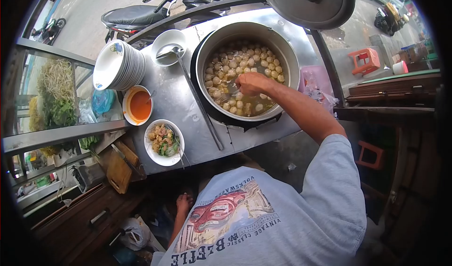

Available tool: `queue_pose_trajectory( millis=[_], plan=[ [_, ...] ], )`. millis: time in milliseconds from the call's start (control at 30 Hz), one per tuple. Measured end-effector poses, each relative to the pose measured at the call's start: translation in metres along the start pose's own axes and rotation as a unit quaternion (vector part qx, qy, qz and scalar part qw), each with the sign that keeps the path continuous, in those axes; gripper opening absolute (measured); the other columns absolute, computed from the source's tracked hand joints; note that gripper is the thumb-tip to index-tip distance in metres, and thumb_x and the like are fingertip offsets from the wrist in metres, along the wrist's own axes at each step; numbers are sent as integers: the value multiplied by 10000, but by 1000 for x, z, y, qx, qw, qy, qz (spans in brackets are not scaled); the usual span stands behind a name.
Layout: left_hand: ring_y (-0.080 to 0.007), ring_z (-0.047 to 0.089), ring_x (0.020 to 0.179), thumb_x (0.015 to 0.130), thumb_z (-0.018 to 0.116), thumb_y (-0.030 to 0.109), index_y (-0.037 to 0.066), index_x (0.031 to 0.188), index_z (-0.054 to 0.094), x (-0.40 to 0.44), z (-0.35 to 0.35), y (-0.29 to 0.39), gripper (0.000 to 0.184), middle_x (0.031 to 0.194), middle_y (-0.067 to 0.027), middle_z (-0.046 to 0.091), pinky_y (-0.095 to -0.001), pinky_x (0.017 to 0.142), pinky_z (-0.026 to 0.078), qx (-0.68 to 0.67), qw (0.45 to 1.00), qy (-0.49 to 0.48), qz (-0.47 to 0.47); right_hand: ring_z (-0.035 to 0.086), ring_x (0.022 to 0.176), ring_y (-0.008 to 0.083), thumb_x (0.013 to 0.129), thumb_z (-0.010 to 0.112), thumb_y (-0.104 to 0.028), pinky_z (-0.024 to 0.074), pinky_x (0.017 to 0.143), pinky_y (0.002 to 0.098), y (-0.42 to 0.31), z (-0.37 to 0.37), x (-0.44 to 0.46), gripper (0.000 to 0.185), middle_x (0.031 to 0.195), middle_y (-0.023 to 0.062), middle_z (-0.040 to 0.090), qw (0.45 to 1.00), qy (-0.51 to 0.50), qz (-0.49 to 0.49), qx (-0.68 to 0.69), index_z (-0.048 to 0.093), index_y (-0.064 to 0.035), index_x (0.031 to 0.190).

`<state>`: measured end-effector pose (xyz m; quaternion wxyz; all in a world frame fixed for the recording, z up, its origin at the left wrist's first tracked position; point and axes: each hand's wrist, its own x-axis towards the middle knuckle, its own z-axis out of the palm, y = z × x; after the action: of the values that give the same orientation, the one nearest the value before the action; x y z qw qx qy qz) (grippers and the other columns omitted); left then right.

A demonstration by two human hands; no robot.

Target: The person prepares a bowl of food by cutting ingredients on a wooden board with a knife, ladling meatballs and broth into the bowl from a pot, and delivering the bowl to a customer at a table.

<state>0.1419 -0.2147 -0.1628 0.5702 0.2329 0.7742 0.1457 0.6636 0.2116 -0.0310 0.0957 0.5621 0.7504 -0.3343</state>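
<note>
My right hand (254,83) is closed in a fist over the large metal pot (295,70). Whatever it grips is hard to make out; a thin pronged shape shows in the broth beside the fist. Many pale meatballs (231,73) float around it in the cloudy broth. Low beside my body, in shadow, hangs my left hand (184,202), its fingers loosely apart with nothing seen in them. On the metal counter (197,148), left of the pot, stands a white bowl (162,160) of noodles, greens and a brown topping, with cutlery leaning in it.
A long-handled ladle (197,96) rests across a white bowl (162,61). Left of it are stacked bowls (109,68) and a bowl of orange-red sauce (141,105). A big pot lid (325,7) stands at the back right. A knife lies on the cutting board (117,172).
</note>
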Motion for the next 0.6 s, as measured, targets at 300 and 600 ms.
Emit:
queue_pose_trajectory(
  millis=[300, 600],
  plan=[
    [-192, 643, 736, 1002, 557, 305, 54, 1006, 585, 3, 6, -1, 253, 939, -98, 665, -319, 615, 531, 14, 1000, -21, -12, 661, 866, 332, 792, 578, -165, 491, 770, 442, 12, 1, 3, 231, 856, 194, 689, 990, -21, -67, 119, 687, -39, 952],
    [-175, 632, 734, 999, 557, 300, 64, 992, 587, -4, 6, 30, 237, 931, -79, 664, -321, 612, 519, -10, 998, 11, -66, 679, 859, 263, 800, 598, -215, 501, 738, 398, 31, -37, -12, 246, 897, 156, 724, 986, -14, -2, 169, 730, -49, 926]
  ],
)
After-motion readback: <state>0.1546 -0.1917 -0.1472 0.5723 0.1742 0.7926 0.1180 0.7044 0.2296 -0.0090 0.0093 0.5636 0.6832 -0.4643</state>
